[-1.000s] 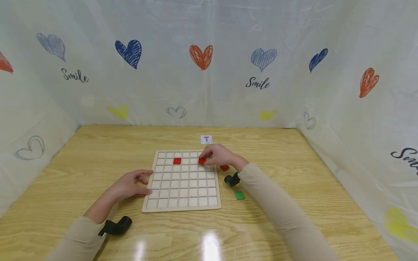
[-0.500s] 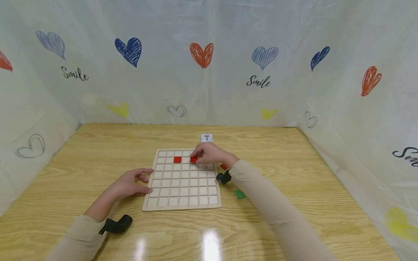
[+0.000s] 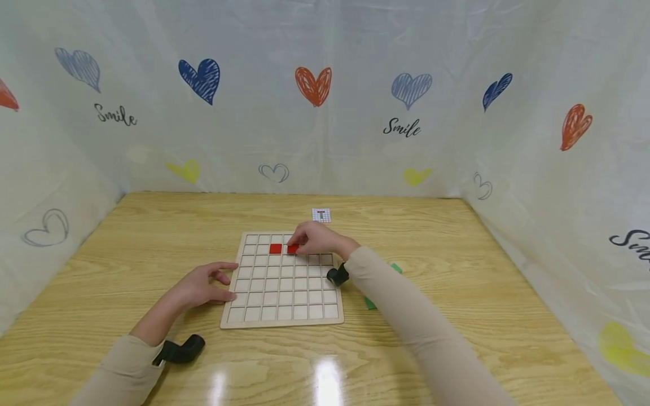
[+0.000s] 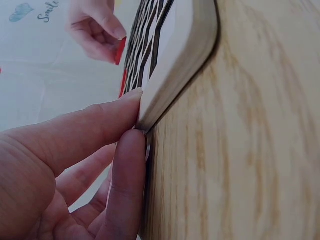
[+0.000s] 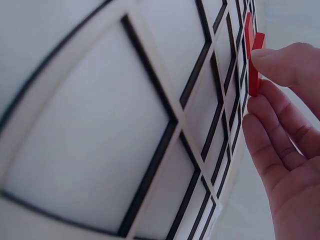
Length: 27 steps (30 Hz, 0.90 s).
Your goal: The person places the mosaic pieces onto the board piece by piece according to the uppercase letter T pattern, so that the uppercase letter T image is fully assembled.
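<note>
In the head view, a square wooden grid board [image 3: 278,325] lies on the table. My right hand [image 3: 317,239] pinches a red square tile [image 3: 292,248] between thumb and fingers over an upper row. The right wrist view shows this pinched tile [image 5: 257,65] tilted and partly overlapping another red tile. That other red tile [image 3: 275,248] lies in a cell to the left, with a gap between them. My left hand [image 3: 200,286] touches the board's left edge, thumb and forefinger apart. In the left wrist view its fingertips meet the board's pale rim [image 4: 170,70].
Behind the board lies a small printed card [image 3: 321,215] with a T-shaped pattern. Two green tiles, one farther back [image 3: 396,268] and one nearer [image 3: 370,303], show partly beside my right sleeve. A white heart-printed sheet [image 3: 355,158] surrounds the table's back and sides.
My right hand has carried the red tile leftward, closer to the other red tile. The right sleeve now hides the loose red tile, and a second green tile shows. The left hand stays put.
</note>
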### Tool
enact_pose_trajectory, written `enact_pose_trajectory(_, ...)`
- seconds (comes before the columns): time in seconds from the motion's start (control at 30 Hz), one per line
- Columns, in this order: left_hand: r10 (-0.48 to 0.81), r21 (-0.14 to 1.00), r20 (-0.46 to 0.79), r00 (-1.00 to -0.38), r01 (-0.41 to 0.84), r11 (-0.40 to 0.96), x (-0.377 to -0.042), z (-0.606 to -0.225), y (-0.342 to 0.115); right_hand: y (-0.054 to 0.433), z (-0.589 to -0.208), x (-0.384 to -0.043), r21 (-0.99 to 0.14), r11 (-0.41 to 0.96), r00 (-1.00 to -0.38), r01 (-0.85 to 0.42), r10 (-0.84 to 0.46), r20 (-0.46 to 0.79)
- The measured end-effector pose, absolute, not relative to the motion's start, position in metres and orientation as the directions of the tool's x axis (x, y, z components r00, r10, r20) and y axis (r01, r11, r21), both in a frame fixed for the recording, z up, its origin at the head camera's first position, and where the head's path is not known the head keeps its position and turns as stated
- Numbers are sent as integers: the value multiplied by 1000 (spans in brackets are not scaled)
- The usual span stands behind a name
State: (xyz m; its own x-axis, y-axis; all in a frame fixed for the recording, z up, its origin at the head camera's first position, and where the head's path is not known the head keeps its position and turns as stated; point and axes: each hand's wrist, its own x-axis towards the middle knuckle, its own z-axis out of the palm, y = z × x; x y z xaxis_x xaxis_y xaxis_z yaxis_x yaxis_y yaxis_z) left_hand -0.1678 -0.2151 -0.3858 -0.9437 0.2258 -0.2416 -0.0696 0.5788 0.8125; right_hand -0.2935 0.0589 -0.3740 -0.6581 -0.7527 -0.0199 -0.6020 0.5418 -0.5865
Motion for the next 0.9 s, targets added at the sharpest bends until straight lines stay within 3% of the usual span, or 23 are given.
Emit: enact_pose_trajectory(0.9, 234, 831, -245, -941, -79, 551, -167, -387, -215, 49, -377, -296, -539, 561, -656, -628, -755, -23)
